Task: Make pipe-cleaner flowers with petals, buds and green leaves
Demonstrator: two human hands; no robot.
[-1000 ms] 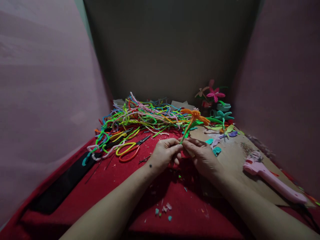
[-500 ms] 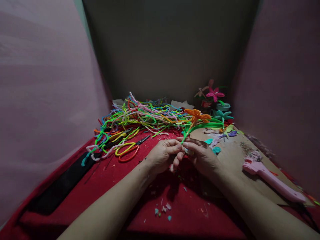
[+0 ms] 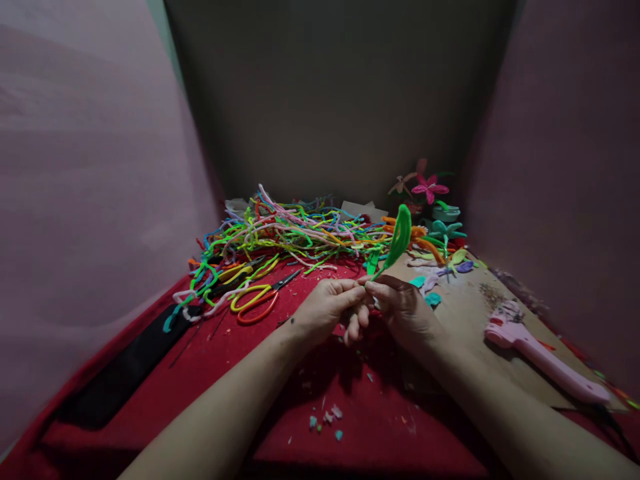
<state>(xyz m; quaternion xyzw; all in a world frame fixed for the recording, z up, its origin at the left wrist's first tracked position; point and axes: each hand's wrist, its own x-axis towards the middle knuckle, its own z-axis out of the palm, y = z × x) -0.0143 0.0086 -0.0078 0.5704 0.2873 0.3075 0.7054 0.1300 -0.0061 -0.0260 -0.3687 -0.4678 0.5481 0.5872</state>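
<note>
Between both hands I hold an orange pipe-cleaner flower (image 3: 431, 247) by its green stem. One long green leaf (image 3: 400, 238) now stands up in front of it and hides part of the petals. My left hand (image 3: 333, 307) pinches the lower end of the stem between thumb and forefinger. Right beside it, my right hand (image 3: 403, 310) also has its thumb and fingers closed on the stem, just under the leaf. The fingers cover the exact spot where they grip. A second green leaf piece (image 3: 373, 262) shows just above the fingertips.
A tangled heap of pipe cleaners (image 3: 290, 230) fills the back. Scissors (image 3: 257, 303) and a black strip (image 3: 125, 370) lie left. A pink glue gun (image 3: 545, 357) rests on a brown board (image 3: 465, 333) at right. Finished flowers (image 3: 431, 189) stand behind. Scraps (image 3: 330, 417) dot the red cloth.
The flower has turned in my fingers: its orange head swung right and down behind the leaf, and the green leaf came upright. Both hands stay in nearly the same place.
</note>
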